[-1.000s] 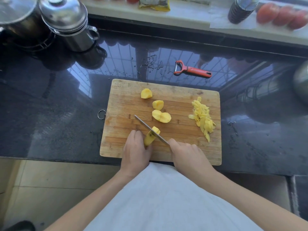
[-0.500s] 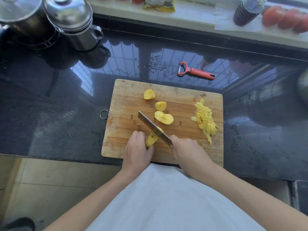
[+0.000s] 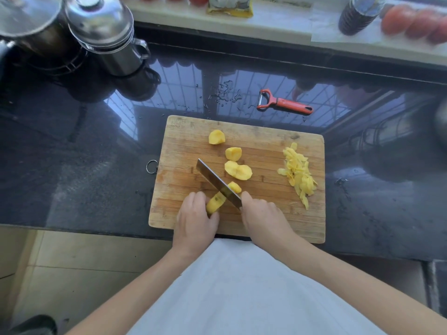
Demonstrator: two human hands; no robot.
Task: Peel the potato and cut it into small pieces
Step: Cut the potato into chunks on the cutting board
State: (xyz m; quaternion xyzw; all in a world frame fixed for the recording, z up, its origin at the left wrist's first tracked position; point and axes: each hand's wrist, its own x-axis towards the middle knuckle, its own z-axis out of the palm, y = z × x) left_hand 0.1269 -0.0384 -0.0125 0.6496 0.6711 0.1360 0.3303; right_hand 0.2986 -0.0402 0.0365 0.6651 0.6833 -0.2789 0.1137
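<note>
Near the cutting board's (image 3: 169, 189) front edge, my left hand (image 3: 197, 220) curls around the peeled potato piece (image 3: 215, 203) to steady it while my right hand (image 3: 262, 213) clenches the knife (image 3: 217, 183) handle, blade laid across it for another cut.

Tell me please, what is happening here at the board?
A person is cutting a peeled potato on the board. The left hand holds the potato piece, while the right hand grips the knife, whose blade lies across it. Cut chunks and a pile of peels lie on the board; the peeler rests behind it.
</note>
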